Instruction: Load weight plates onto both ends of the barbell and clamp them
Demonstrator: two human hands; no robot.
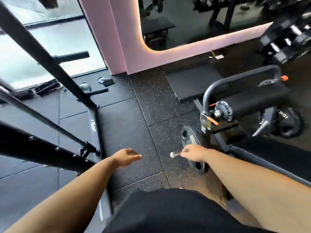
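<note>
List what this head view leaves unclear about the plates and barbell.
Head view:
- Black round weight plate: lettering blurred, middle hidden behind the right hand.
- White-tipped thin rod pinched by that hand: too small to identify.
- Long dark steel barbell: far end cut off by the left edge, load unknown.

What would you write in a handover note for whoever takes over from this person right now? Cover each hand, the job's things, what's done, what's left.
Left hand: open, holding nothing, above the floor.
Right hand: pinches a thin white-tipped rod, just above a weight plate standing on edge against a machine frame.
Barbell: at left; its near end shows no plate, far end out of view.
Done: no plate visibly loaded.
Left: plates on both ends, then clamps.
</note>
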